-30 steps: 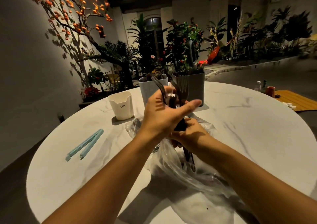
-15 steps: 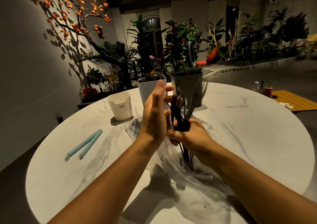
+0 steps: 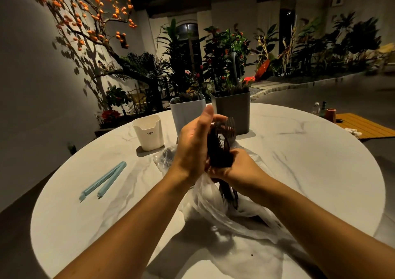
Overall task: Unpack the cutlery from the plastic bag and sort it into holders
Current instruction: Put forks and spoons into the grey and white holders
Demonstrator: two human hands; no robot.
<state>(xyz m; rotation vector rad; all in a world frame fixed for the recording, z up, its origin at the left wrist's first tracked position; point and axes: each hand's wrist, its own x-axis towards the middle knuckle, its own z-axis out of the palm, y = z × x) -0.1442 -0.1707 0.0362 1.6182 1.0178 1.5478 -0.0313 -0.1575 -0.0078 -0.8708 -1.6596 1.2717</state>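
Note:
A bundle of dark cutlery (image 3: 220,150) stands upright above the clear plastic bag (image 3: 215,206), fork heads on top, handle ends still down in the bag. My right hand (image 3: 239,167) grips the bundle around its middle. My left hand (image 3: 192,146) is against the bundle's left side, thumb pointing up, fingertips curled over the fork heads. Three holders stand just beyond: a white cup (image 3: 149,135), a light grey-blue holder (image 3: 183,112) and a dark grey holder (image 3: 235,112), the two grey ones with cutlery in them.
A light blue bag clip (image 3: 102,181) lies open on the round white marble table (image 3: 299,161) to the left. Small bottles and a red cup (image 3: 330,114) sit beside a wooden surface at the far right. Plants line the wall behind.
My left hand held forks high a second ago, then drew flat beside the bundle; now its fingertips curl over the fork heads. My right hand kept its grip, barely shifting.

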